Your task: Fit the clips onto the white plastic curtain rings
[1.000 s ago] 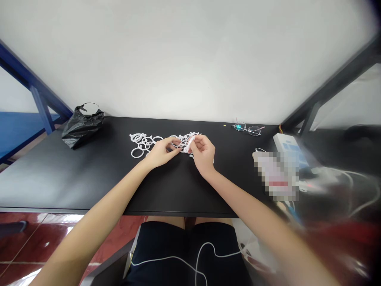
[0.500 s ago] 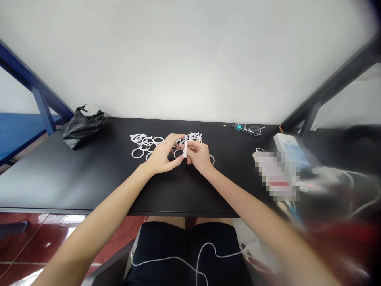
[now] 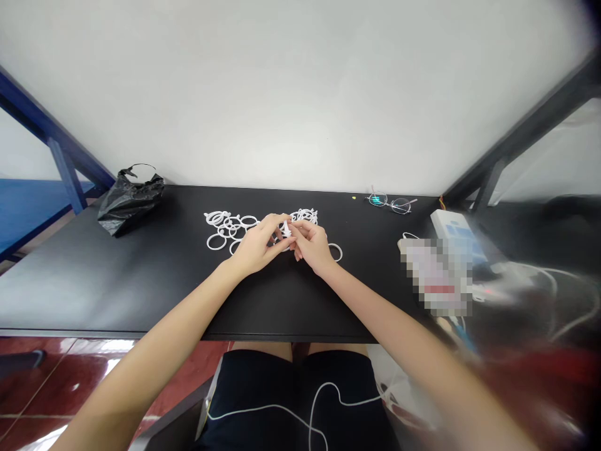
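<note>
Over the black desk, the left hand and right hand have just drawn closer — nearly together now, suggesting joint handling. White rings lie left, right and far of them. Between them sits a white piece — the right pinches it; whether the left grips, I cannot tell. Its long axis runs roughly near to far, wider end seemingly near.

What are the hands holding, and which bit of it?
A small white piece, at the fingertips of the left hand and right hand. Fingers partly hide it, so the exact part gripped can't be told.
</note>
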`<state>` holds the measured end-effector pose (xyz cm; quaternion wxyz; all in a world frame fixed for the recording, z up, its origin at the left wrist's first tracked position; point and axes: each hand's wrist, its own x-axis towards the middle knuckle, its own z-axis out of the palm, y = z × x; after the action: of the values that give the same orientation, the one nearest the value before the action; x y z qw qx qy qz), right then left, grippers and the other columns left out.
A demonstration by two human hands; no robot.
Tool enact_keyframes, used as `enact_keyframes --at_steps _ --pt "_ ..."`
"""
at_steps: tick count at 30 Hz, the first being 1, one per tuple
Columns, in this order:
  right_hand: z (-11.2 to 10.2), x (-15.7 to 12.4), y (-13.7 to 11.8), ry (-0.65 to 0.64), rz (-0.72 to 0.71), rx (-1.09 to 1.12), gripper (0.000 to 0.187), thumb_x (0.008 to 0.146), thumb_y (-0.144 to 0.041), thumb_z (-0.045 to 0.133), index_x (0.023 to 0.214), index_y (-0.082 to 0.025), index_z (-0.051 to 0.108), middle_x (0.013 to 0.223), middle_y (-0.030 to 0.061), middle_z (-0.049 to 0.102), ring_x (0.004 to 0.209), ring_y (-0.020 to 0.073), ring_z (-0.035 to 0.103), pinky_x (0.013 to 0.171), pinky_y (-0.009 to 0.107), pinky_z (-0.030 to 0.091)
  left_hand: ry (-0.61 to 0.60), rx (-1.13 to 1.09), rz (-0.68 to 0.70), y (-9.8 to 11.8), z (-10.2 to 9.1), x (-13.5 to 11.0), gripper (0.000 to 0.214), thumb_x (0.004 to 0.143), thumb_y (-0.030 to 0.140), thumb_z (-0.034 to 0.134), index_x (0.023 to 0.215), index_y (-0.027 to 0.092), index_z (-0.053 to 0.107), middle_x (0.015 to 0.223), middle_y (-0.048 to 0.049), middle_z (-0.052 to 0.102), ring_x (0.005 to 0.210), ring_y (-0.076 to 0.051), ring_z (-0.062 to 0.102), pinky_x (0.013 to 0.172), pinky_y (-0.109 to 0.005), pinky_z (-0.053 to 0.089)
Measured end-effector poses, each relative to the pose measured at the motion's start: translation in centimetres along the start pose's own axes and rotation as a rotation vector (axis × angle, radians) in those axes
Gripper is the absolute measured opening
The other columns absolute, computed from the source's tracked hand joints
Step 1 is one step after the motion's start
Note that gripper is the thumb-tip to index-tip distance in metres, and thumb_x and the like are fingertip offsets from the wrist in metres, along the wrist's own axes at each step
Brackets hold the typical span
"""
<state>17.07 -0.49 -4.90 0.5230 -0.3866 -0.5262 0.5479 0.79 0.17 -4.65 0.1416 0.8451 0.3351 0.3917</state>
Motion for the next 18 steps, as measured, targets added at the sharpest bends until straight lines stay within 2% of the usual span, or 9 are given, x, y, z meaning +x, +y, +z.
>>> enact_keyframes --at_steps 2,5,9,13,18 --pt "0.0 -0.1 -0.1 0.05 -0.04 0.001 0.036 0.082 -0.055 0.064 0.081 -0.02 0.058 0.047 -0.0082 0.053 0.029 0.0058 0.04 0.031 0.02 0.034 -0.005 -0.008 -0.011 0.0 0.0 0.1 0.038 0.095 0.034 0.055 0.13 0.02 0.048 0.116 -0.0096 0.057 0.083 -0.013 0.06 0.068 -0.026 0.056" --pt "0.1 -0.4 -0.3 0.106 -0.121 -0.013 0.04 0.088 -0.056 0.057 0.07 -0.022 0.048 0.045 -0.0091 0.046 0.031 0.0055 0.038 0.032 0.02 0.032 -0.023 -0.023 -0.016 0.1 0.0 0.1 0.039 0.096 0.033 0.053 0.133 0.021 0.048 0.115 -0.0094 0.055 0.088 -0.015 0.059 0.072 -0.028 0.058" --pt "0.2 -0.8 -0.4 0.091 -0.161 -0.112 0.052 0.089 -0.059 0.054 0.056 -0.021 0.038 0.044 -0.008 0.036 0.035 0.0051 0.036 0.036 0.021 0.031 -0.015 -0.02 -0.014 0.0 -0.1 0.2 0.038 0.097 0.031 0.051 0.134 0.022 0.048 0.117 -0.0097 0.054 0.089 -0.015 0.059 0.074 -0.03 0.059" --pt "0.3 -0.9 -0.2 -0.015 -0.111 -0.148 0.053 0.087 -0.061 0.055 0.054 -0.019 0.048 0.042 -0.0073 0.038 0.034 0.0049 0.036 0.037 0.021 0.032 -0.011 -0.022 -0.001 -0.4 -0.3 0.2 0.037 0.097 0.025 0.049 0.134 0.023 0.048 0.122 -0.0103 0.052 0.091 -0.015 0.06 0.079 -0.031 0.059" --pt "0.3 -0.6 -0.4 -0.141 0.07 0.031 0.044 0.084 -0.058 0.059 0.067 -0.018 0.061 0.04 -0.0088 0.044 0.03 0.0056 0.038 0.036 0.02 0.038 0.062 0.05 0.021 -1.0 -0.3 0.1 0.033 0.096 0.025 0.052 0.129 0.021 0.052 0.117 -0.0098 0.053 0.083 -0.013 0.06 0.079 -0.032 0.057"
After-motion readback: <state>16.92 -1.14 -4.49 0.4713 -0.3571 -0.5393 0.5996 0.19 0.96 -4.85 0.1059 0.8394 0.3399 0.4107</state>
